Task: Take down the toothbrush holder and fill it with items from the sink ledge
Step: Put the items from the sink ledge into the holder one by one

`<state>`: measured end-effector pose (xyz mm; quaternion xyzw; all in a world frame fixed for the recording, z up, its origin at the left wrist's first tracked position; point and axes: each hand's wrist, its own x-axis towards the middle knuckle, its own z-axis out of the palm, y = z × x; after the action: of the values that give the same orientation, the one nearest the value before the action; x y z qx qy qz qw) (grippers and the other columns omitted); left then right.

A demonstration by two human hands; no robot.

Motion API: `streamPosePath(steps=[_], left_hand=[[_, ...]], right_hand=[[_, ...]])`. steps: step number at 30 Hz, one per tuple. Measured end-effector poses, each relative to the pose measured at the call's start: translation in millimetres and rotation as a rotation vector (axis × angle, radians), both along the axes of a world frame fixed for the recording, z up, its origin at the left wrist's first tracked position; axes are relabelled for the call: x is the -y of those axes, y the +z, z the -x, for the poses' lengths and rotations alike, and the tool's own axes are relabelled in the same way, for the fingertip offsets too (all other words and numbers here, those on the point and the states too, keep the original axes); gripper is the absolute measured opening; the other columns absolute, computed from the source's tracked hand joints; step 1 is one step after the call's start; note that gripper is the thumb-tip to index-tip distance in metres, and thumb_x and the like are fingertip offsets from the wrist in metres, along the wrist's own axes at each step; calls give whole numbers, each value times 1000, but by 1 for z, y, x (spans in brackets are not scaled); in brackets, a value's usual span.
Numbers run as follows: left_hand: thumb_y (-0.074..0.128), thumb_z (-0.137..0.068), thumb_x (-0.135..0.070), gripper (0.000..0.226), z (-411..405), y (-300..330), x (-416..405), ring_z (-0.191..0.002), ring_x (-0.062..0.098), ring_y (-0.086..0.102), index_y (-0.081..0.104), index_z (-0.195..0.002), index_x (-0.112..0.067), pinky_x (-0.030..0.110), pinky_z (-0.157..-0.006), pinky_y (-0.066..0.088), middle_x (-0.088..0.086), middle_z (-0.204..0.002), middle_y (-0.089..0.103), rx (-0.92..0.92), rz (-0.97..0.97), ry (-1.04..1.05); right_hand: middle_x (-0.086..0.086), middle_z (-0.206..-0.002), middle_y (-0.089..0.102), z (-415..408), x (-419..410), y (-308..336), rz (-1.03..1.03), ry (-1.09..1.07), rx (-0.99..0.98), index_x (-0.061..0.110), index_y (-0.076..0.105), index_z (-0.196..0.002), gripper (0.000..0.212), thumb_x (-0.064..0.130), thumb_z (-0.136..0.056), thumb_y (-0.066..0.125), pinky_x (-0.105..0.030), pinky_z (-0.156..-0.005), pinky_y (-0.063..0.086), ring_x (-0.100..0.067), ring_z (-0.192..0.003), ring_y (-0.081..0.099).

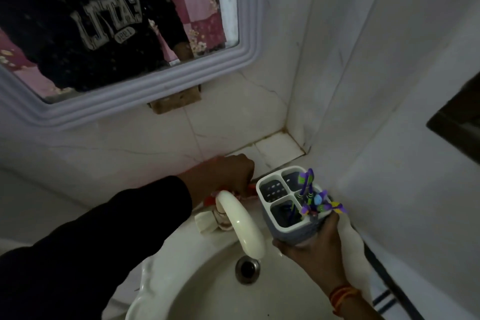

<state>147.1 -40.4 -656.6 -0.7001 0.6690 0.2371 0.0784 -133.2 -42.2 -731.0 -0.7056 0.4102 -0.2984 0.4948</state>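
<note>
My right hand (pixel 309 247) grips the toothbrush holder (pixel 283 215) from below, over the sink's right rim. The holder is grey-blue with a white top split into compartments. Purple-and-green toothbrushes (pixel 315 199) stand in its right compartments. My left hand (pixel 226 174) reaches behind the tap onto the sink ledge (pixel 275 150). Its fingers are curled down on a red item (pixel 249 191) lying there, most of it hidden by the hand and the holder.
A cream curved tap (pixel 241 221) with a side knob (pixel 205 223) arches over the white basin (pixel 207 280) and its drain (pixel 247 269). A white-framed mirror (pixel 145 86) hangs above. A tiled wall closes in at the right.
</note>
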Motion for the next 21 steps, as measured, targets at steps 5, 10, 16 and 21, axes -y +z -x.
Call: streamPosePath(steps=[5,10,16,21], left_hand=[[62,-90,-53,48,3,67,14,-69,20,71,77,-81,-9,29,-65,52,6,-76,77,1,-119,167],[65,-93,-35,29,19,148,28,-69,16,71,75,-105,-10,31,-66,58,2,-78,74,164,-47,109],[78,-80,-27,35,65,159,49,-92,20,73,77,-109,-8,34,-85,59,6,-99,77,236,-61,-6],[77,-81,-25,34,85,131,57,-99,19,72,75,-110,-7,15,-63,49,5,-107,77,191,-67,35]], right_hand=[[11,-131,62,-5,1,-4,-5,29,35,31,43,-129,109,18,-40,105,-12,-97,51,3,-121,62],[14,-133,57,-13,0,-8,-23,99,53,35,40,-131,108,13,-47,103,-5,-100,45,12,-123,55],[0,-135,62,-26,10,-17,-39,209,68,13,46,-139,103,18,-53,102,-13,-100,49,-9,-127,59],[1,-137,62,-32,22,-20,-62,264,69,15,47,-140,105,22,-52,102,-27,-107,51,-12,-130,58]])
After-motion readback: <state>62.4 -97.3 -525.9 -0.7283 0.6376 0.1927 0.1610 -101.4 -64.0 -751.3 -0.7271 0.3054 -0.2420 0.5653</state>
